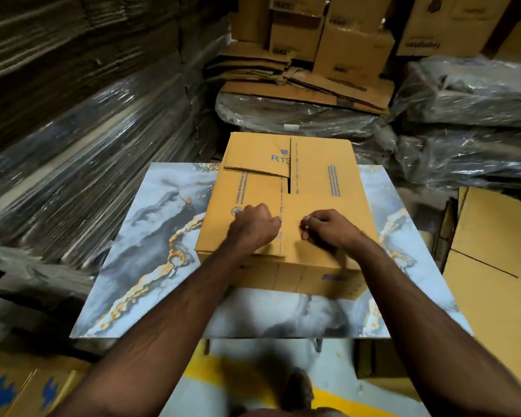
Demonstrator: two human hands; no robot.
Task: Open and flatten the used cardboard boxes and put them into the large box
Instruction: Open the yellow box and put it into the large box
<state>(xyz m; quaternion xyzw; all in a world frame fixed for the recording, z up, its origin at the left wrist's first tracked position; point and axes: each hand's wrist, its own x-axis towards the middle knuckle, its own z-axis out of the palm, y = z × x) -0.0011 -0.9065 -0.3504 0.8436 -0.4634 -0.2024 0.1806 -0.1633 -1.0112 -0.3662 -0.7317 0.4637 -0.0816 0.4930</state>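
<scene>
A tan cardboard box (286,200) with blue print sits on a table (151,251) marbled grey, white and gold.

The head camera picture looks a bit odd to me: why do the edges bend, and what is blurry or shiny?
Head view: wide-angle lens bows the stacks at the edges; dim light, brightest on the cardboard box and marbled table; glare streaks the plastic-wrapped bundles; the right hand and left hand are slightly motion-smeared.

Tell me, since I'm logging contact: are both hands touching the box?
Touching. The head view shows the left hand and right hand resting, fingers curled, on the box top.
</scene>
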